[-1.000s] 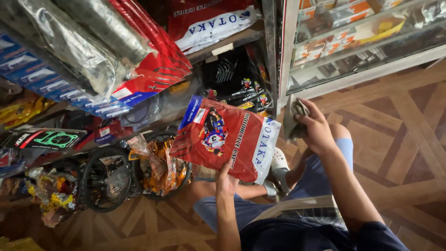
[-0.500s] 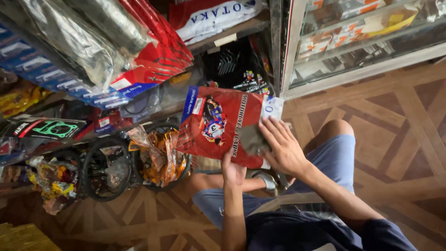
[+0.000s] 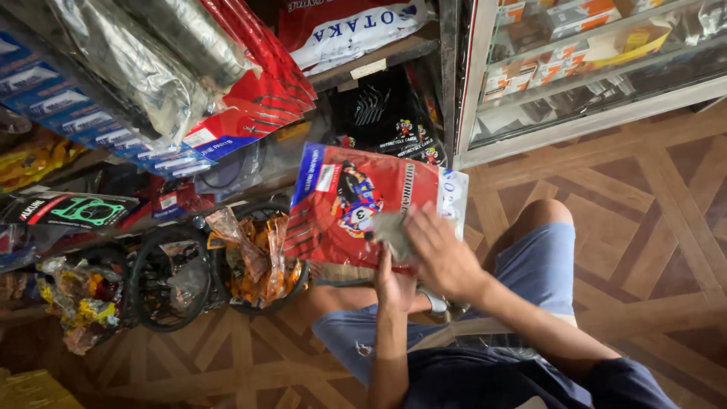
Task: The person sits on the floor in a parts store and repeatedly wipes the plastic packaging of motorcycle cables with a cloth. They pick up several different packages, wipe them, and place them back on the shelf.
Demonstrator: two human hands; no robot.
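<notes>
I am seated low, knees in blue shorts. My left hand (image 3: pixel 392 282) grips the bottom edge of a flat red plastic packet (image 3: pixel 344 201) with a blue-and-white end and a cartoon picture, holding it up in front of me. My right hand (image 3: pixel 443 254) presses a small grey rag (image 3: pixel 390 229) against the packet's face, fingers curled over the cloth.
A glass display cabinet (image 3: pixel 591 68) with boxed parts stands at the right. Shelves at the left carry hanging red packets (image 3: pixel 257 83), silver-wrapped items (image 3: pixel 136 68) and blue packets. Tyres wrapped in plastic (image 3: pixel 254 261) lean on the patterned wooden floor (image 3: pixel 666 227).
My right hand, which held the rag out beside the packet's right end, has come in onto the packet's face and slid left across it. The packet stays held up by my left hand.
</notes>
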